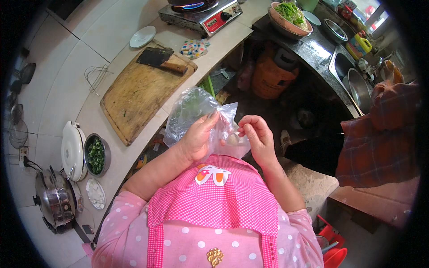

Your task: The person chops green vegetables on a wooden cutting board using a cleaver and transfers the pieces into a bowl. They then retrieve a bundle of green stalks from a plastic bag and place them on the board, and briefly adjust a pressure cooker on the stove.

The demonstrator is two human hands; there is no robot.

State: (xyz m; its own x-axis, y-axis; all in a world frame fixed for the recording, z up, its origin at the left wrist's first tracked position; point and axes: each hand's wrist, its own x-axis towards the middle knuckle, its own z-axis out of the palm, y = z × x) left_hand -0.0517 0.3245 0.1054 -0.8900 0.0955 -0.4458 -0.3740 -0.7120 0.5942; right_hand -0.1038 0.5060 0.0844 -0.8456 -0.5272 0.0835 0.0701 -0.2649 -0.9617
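Note:
My left hand [200, 137] grips the bunched top of a clear plastic bag [187, 105], held in front of my apron; something greenish shows through the bag. Beside it, my right hand [257, 137] has its fingertips and thumb drawn together at the bag's right part, where something pale shows; whether the fingers pinch the plastic or an item is unclear. Behind the bag, on the counter, lies a wooden cutting board [144, 90] bearing a cleaver [162, 60] with a dark blade and wooden handle.
A lit portable gas stove [201, 16], a white plate [142, 37] and a spotted cloth [194, 48] are near the board. Left stand a metal bowl of chopped greens [96, 154], a plate of white pieces [96, 193] and a steel pot [55, 197]. A basket of vegetables [291, 16] and sink [340, 62] are right.

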